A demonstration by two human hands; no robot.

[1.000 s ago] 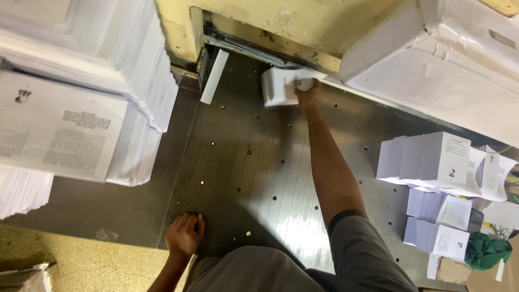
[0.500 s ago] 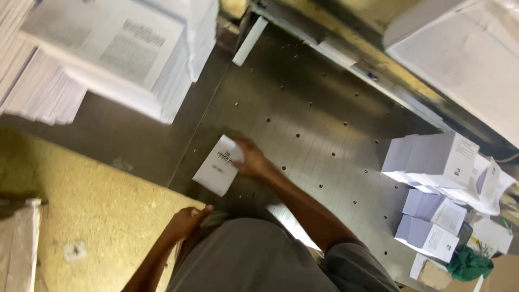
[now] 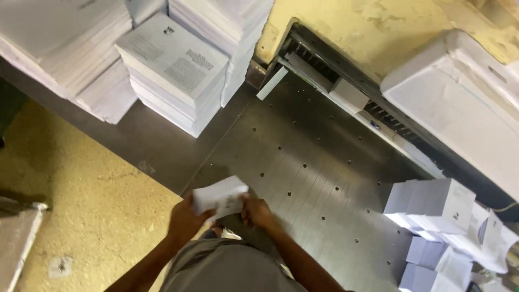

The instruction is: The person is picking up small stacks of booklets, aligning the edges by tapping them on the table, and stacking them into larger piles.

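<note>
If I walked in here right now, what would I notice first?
Probably the two hands at the bottom middle, the left hand and right hand gripping a small white paper bundle over the edge of the grey metal table. Next, the tall stacks of printed sheets at the upper left, and smaller cut stacks at the right.

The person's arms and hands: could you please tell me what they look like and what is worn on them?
Both forearms are bare, with no gloves, watch or rings that I can make out on the left hand or the right hand. A grey short-sleeved shirt covers the body.
</note>
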